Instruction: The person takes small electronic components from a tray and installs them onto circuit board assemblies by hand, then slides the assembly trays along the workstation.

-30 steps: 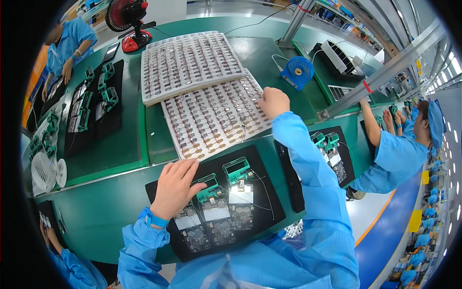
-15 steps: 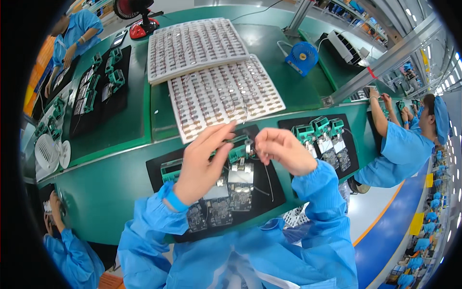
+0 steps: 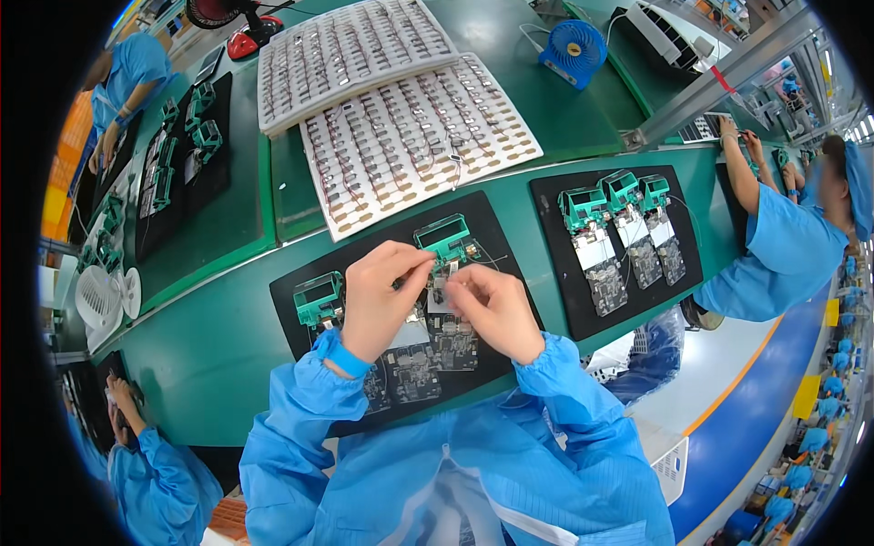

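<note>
**benchwatcher:** Standing just behind this person at the green conveyor table (image 3: pixel 218 364), and here's how it looks. The black rectangular work mat (image 3: pixel 496 227) in front of them carries a few dark circuit boards, each with a green plastic frame at the top. Both hands are bunched over the middle one, the dark circuit board with the green framed display module (image 3: pixel 443 238). I'd guess it's mid-batch: the board on the left (image 3: pixel 320 298) sits untouched, and the white moulded tray of small wired parts (image 3: pixel 419 136) beyond the mat is mostly full, with some empty pockets along its near edge.

**solderfan:** What are the hands doing exactly?

**benchwatcher:** The left hand (image 3: pixel 382 296) is curled, thumb and forefinger pinched together right under the green frame. The right hand (image 3: pixel 496 309) mirrors it, fingertips pinched on something tiny at the same spot. Probably one of those wired bits, but it's too small for me to say. Neither hand is relaxed; both wrists are cocked inward with the knuckles nearly touching.

**solderfan:** Anything finished nearby?

**benchwatcher:** A second black mat (image 3: pixel 555 196) to the right holds three similar boards lined up side by side, by a co-worker's arm (image 3: pixel 742 173). Can't tell whether they're complete. A second white tray (image 3: pixel 355 50) lies further back, full.
</note>
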{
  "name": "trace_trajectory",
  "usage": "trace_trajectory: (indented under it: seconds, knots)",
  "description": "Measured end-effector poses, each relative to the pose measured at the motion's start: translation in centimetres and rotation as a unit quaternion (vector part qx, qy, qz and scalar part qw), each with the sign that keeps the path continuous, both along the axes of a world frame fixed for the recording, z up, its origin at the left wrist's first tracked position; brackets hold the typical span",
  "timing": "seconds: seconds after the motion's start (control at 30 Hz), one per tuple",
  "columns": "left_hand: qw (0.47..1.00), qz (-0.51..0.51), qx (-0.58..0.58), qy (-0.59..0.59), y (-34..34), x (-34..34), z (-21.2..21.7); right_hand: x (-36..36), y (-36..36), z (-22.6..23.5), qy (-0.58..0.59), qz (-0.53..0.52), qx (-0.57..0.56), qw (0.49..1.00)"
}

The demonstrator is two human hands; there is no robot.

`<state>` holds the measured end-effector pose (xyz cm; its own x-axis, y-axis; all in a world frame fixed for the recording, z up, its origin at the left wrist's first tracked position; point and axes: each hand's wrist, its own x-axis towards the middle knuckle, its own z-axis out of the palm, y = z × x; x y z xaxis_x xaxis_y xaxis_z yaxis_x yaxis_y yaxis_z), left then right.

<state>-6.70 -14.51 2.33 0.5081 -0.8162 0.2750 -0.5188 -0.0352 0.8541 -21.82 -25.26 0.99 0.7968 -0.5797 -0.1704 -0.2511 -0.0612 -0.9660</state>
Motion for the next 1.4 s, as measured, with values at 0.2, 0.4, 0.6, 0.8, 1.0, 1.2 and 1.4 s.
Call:
trace_trajectory:
  seconds: [0.2,0.4,0.6,0.8,1.0,1.2,1.4]
  knots:
    - [0.995,0.037,0.000,-0.095,-1.3,-0.7,-0.9,0.3,-0.8,-0.9,-0.011,-0.005,0.049,0.999]
    - [0.990,0.029,-0.003,-0.137,-1.2,-0.7,-0.7,0.3,-0.7,-0.9,-0.032,-0.008,0.083,0.996]
    - [0.994,0.047,-0.009,-0.102,-1.6,-1.0,-1.0,0.3,-0.9,-0.8,-0.008,-0.004,0.061,0.998]
    - [0.980,0.023,0.012,-0.199,-1.3,-1.2,-0.7,-0.4,-1.4,-1.1,-0.015,-0.011,0.085,0.996]
    - [0.905,0.001,0.087,-0.417,0.6,-1.5,-0.2,-1.9,-2.9,-0.1,0.014,0.040,0.243,0.969]
    - [0.925,-0.023,0.104,-0.365,1.6,-1.2,0.8,-2.9,-1.5,3.0,-0.025,0.056,0.309,0.949]
    - [0.990,-0.078,-0.047,-0.103,6.8,-2.8,2.5,-2.1,1.1,4.1,-0.066,0.059,0.337,0.937]
